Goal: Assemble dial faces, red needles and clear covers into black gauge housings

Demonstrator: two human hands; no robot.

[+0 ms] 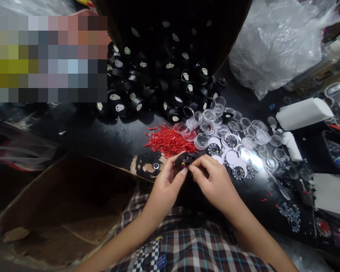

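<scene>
My left hand (170,173) is closed around a small black round gauge (185,159), its printed dial facing up towards me. The fingers and thumb of my right hand (211,175) are pinched together at the dial's lower right edge. A thin red sliver shows on the dial beside these fingertips; whether they grip it I cannot tell. Just beyond my hands lies a heap of red pointers (170,140). Right of it are clear round covers (209,114) and loose black dial discs (238,173), some lying with white backs up.
Many black gauge housings (150,92) with pale plates pile up at the back. A screwdriver (283,192), a white roll (304,113) and a plastic bag (272,45) are on the right. Below the black table's (102,139) left edge is a brown open sack (59,211).
</scene>
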